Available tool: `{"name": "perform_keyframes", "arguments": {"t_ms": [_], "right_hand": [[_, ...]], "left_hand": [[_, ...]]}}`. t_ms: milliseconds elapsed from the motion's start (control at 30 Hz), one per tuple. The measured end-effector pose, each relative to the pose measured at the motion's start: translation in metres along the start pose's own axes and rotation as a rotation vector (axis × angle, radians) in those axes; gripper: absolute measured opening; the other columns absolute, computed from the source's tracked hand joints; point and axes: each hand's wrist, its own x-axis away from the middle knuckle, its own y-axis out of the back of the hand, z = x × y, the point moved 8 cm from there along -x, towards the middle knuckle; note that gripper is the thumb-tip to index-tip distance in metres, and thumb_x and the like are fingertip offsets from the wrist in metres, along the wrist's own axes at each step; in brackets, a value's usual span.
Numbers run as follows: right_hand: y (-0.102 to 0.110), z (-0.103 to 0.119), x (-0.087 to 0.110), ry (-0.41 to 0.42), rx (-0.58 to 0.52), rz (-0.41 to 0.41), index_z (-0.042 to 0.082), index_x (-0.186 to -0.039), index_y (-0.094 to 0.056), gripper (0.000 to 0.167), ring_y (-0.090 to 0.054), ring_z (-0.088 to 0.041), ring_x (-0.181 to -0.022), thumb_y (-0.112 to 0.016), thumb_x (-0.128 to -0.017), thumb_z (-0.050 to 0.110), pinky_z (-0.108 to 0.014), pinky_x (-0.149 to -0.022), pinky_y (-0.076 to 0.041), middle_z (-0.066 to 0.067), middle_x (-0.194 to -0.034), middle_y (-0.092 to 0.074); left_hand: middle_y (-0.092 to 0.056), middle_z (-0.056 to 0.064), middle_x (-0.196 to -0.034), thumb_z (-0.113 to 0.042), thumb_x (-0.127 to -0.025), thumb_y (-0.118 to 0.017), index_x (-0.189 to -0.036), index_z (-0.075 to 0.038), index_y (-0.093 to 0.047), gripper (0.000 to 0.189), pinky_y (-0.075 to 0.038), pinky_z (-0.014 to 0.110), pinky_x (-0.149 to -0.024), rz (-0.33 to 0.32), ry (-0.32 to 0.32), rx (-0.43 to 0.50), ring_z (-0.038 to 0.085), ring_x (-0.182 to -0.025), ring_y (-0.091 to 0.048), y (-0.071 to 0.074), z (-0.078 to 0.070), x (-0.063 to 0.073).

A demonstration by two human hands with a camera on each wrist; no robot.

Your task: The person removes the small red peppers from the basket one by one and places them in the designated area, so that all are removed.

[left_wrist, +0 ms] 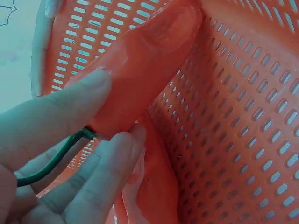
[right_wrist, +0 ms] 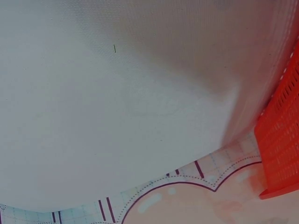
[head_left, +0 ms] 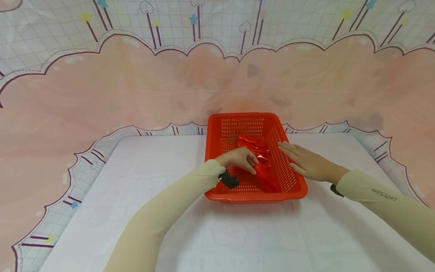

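Red pepper (head_left: 266,178), one, glossy, with green stem (left_wrist: 55,161). Location: near part of the red basket (head_left: 251,197), tip pointing to the near right corner; whether it bears on the basket floor cannot be told. Further red peppers (head_left: 252,143), behind it in the same basket; exact count unclear.

Left hand (head_left: 240,158): pinching the pepper at its stem end, thumb on one side, fingers on the other. Right hand (head_left: 307,161): fingers straight, laid at the basket's right rim, no pepper held.

Basket stands on a white worktop (head_left: 163,158).

Step in hand, as judged: positioning one pepper within the basket. Next move, as judged: calls for a steady basket and a gentle left grip, clear of the neighbouring peppers.
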Motion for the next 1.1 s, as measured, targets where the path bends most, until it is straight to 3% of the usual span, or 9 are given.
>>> {"name": "perform_keyframes", "arguments": {"t_ms": [133, 367, 433, 700, 900, 1100], "right_hand": [[-0.001, -0.001, 0.000, 0.001, 0.012, 0.007, 0.009, -0.150, -0.020, 0.065, -0.016, -0.033, -0.144, -0.045, -0.096, 0.036, -0.056, -0.115, -0.019, -0.011, -0.157, -0.018], [-0.002, -0.002, 0.000, 0.001, 0.016, 0.006, 0.010, -0.150, -0.019, 0.066, -0.016, -0.033, -0.144, -0.045, -0.096, 0.036, -0.056, -0.116, -0.018, -0.011, -0.157, -0.018], [-0.001, -0.001, 0.000, 0.003, 0.019, -0.001, 0.010, -0.150, -0.019, 0.066, -0.017, -0.033, -0.144, -0.045, -0.096, 0.036, -0.056, -0.115, -0.018, -0.011, -0.157, -0.019], [-0.003, -0.003, 0.000, -0.009, 0.018, 0.012, 0.010, -0.150, -0.019, 0.067, -0.015, -0.032, -0.145, -0.045, -0.096, 0.037, -0.056, -0.116, -0.017, -0.010, -0.158, -0.018], [-0.004, -0.004, 0.000, -0.024, 0.013, 0.032, 0.011, -0.151, -0.018, 0.068, -0.014, -0.032, -0.145, -0.045, -0.096, 0.039, -0.057, -0.115, -0.017, -0.010, -0.158, -0.016], [-0.003, -0.004, 0.000, -0.029, 0.009, 0.034, 0.012, -0.151, -0.018, 0.069, -0.014, -0.032, -0.145, -0.046, -0.095, 0.040, -0.057, -0.115, -0.018, -0.010, -0.158, -0.016]], "left_hand": [[-0.071, 0.012, -0.103, -0.012, -0.081, -0.073, -0.108, -0.002, -0.069, 0.029, -0.052, 0.018, -0.072, 0.003, -0.016, -0.038, 0.010, -0.079, -0.060, 0.000, -0.002, 0.001], [-0.069, 0.015, -0.107, -0.014, -0.083, -0.072, -0.109, 0.002, -0.068, 0.031, -0.056, 0.025, -0.080, 0.015, 0.062, 0.083, 0.011, -0.077, -0.067, 0.001, 0.004, 0.003], [-0.071, 0.014, -0.104, -0.016, -0.083, -0.072, -0.107, 0.002, -0.069, 0.031, -0.056, 0.024, -0.079, 0.001, 0.067, 0.074, 0.010, -0.075, -0.066, 0.004, 0.004, 0.004], [-0.072, 0.011, -0.085, -0.023, -0.081, -0.074, -0.100, 0.001, -0.072, 0.030, -0.057, 0.030, -0.078, -0.082, 0.048, 0.101, 0.020, -0.079, -0.069, 0.017, 0.004, 0.012], [-0.073, 0.011, -0.089, -0.022, -0.082, -0.073, -0.094, 0.000, -0.074, 0.025, -0.055, 0.038, -0.085, -0.156, 0.012, 0.186, 0.027, -0.087, -0.068, 0.030, 0.005, 0.020], [-0.073, 0.013, -0.091, -0.027, -0.081, -0.074, -0.094, 0.000, -0.073, 0.030, -0.055, 0.041, -0.086, -0.279, -0.001, 0.227, 0.033, -0.090, -0.068, 0.046, 0.002, 0.028]]}}
